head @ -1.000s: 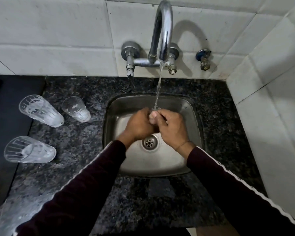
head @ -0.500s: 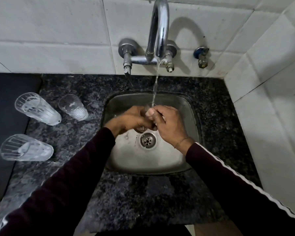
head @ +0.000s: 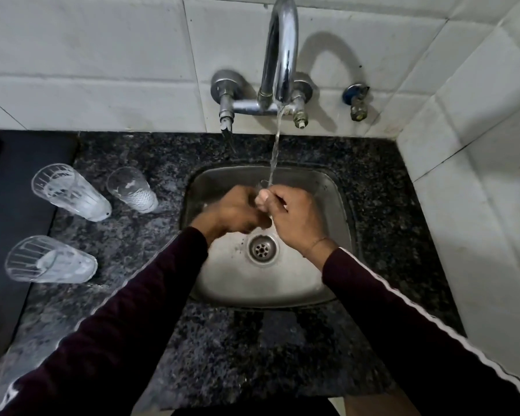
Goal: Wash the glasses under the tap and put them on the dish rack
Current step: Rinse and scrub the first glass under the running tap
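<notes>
Over the steel sink my left hand and my right hand meet around a clear glass. Only its rim shows between my fingers. Water from the tap runs down in a thin stream onto that rim. My right thumb pinches the glass near the top. My left hand is blurred, with its fingers curled round the glass from the left. Three more glasses with white residue stand on the counter to the left: one at the back left, one nearer the sink, one in front.
The sink is set in a speckled black granite counter. A dark mat covers the counter's left end. White tiled walls close the back and the right side. A small valve sticks out right of the tap. No dish rack is in view.
My left hand has shifted around the glass and is now blurred with motion, its forearm swung lower and to the left. My right hand stays under the stream.
</notes>
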